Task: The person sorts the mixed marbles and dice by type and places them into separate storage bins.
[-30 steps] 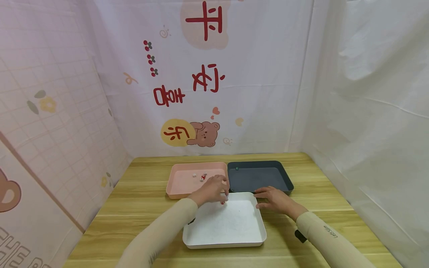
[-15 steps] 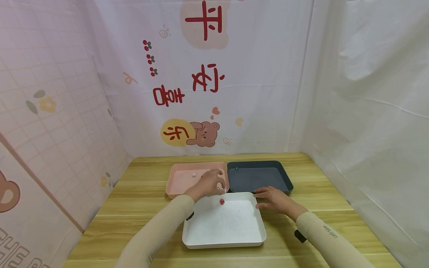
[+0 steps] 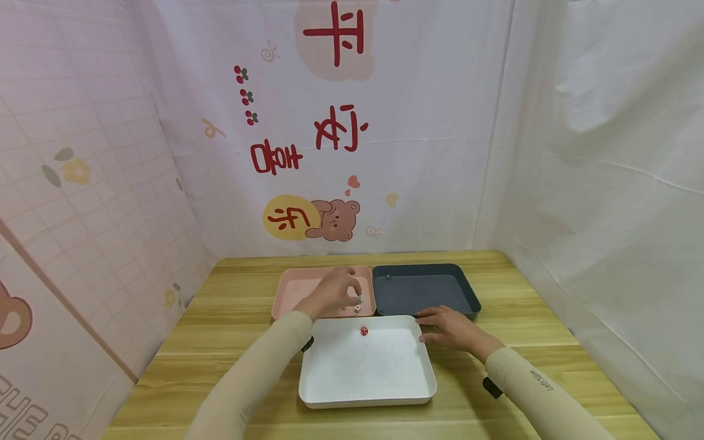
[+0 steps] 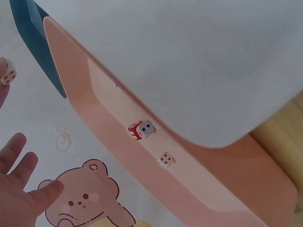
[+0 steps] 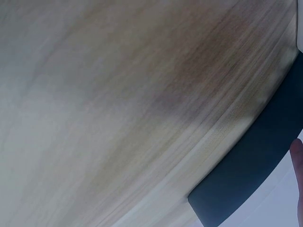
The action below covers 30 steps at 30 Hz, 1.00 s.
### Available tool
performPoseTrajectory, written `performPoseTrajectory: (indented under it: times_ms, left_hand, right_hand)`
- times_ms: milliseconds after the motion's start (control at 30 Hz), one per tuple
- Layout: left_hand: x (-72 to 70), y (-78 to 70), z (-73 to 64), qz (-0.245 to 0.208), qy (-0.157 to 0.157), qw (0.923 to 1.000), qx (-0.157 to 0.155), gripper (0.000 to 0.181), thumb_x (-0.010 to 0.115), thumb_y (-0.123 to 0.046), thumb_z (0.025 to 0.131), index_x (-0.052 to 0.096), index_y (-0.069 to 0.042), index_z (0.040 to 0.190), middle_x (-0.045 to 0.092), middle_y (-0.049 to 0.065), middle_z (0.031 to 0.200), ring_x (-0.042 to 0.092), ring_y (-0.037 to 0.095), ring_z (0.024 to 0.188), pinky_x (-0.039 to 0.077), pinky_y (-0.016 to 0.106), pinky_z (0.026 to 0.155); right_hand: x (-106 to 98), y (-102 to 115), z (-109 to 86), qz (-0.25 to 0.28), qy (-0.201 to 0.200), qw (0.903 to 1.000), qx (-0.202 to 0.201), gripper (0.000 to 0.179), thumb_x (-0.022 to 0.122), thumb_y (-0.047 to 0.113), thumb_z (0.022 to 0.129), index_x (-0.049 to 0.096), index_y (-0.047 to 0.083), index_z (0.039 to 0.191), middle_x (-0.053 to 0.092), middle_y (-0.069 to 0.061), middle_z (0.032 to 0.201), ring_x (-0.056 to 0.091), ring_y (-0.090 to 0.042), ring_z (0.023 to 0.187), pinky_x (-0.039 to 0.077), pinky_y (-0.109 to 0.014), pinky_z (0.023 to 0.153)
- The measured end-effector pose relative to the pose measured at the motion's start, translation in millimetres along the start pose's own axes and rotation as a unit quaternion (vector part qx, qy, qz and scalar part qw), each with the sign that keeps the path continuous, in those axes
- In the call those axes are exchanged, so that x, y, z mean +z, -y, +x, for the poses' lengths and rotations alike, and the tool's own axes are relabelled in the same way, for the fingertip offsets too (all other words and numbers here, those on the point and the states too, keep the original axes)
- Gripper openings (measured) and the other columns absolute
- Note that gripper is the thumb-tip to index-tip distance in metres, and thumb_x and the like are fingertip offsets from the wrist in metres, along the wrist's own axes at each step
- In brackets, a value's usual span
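My left hand (image 3: 330,294) is over the right part of the pink tray (image 3: 280,288). Thumb and fingertip pinch a white die (image 4: 8,74) with red dots. Beneath, in the left wrist view, the pink tray holds a white die with blue dots (image 4: 147,128), a red die (image 4: 135,130) against it and a white die with red dots (image 4: 165,160). A red die (image 3: 364,331) lies near the far edge of the white tray (image 3: 374,370). My right hand (image 3: 453,330) rests at that tray's far right corner, fingers extended, holding nothing.
Right of the pink tray stands a dark blue-grey tray (image 3: 423,293) with a small green die (image 3: 388,277) near its far left corner. All three trays stand close together on the wooden table (image 3: 220,342). White printed cloth (image 3: 440,153) hangs behind and at both sides.
My left hand has lifted the white die from the white tray's far edge and carried it away and slightly left, over the pink tray. The red die there is uncovered. My right hand stays put.
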<state>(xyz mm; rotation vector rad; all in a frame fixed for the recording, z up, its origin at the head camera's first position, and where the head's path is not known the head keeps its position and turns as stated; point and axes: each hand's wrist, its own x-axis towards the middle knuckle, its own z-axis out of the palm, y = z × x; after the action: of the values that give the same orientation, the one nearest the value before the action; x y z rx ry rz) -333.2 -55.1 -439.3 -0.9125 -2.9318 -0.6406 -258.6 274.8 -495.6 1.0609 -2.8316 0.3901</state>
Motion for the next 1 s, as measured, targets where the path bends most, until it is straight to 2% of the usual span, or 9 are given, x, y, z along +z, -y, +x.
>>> performPoseTrajectory:
  times_ms: [300,567,700,1000]
  left_hand:
    - [-12.1,11.1,2.3,-0.007,-0.027,0.9996,-0.012,0.006,0.080,-0.026,0.085,0.074,-0.023,0.086,0.049,0.012,0.143,0.044,0.031,0.132,0.042,0.046,0.105]
    - [-22.5,23.0,0.3,-0.015,-0.030,0.9986,-0.040,0.007,0.079,-0.026,0.086,0.073,-0.022,0.085,0.045,0.014,0.146,0.041,0.035,0.134,0.044,0.048,0.103]
    - [-25.0,31.7,-2.2,-0.016,-0.038,0.9978,-0.052,0.007,0.078,-0.025,0.086,0.073,-0.021,0.083,0.044,0.016,0.146,0.042,0.036,0.134,0.044,0.048,0.102]
    - [-28.3,48.7,-9.2,-0.011,-0.043,0.9961,-0.076,0.010,0.079,-0.027,0.086,0.073,-0.018,0.087,0.045,0.017,0.144,0.042,0.036,0.132,0.043,0.050,0.103]
  right_hand:
    - [0.3,-0.2,-0.1,-0.001,0.000,1.0000,0.000,0.048,0.070,0.038,0.090,0.069,0.005,0.125,0.062,-0.012,0.129,0.057,-0.036,0.118,0.044,-0.056,0.098]
    - [1.7,-2.2,1.2,-0.003,0.004,1.0000,0.000,0.049,0.070,0.038,0.090,0.068,0.004,0.125,0.062,-0.013,0.130,0.057,-0.036,0.119,0.041,-0.057,0.101]
    - [2.4,-2.9,1.0,-0.002,0.007,1.0000,0.001,0.050,0.069,0.039,0.091,0.068,0.003,0.126,0.062,-0.013,0.130,0.056,-0.037,0.119,0.037,-0.060,0.104]
    - [2.2,-2.4,0.2,0.002,0.007,1.0000,0.007,0.049,0.069,0.039,0.091,0.067,0.005,0.126,0.061,-0.013,0.130,0.056,-0.036,0.120,0.037,-0.059,0.104]
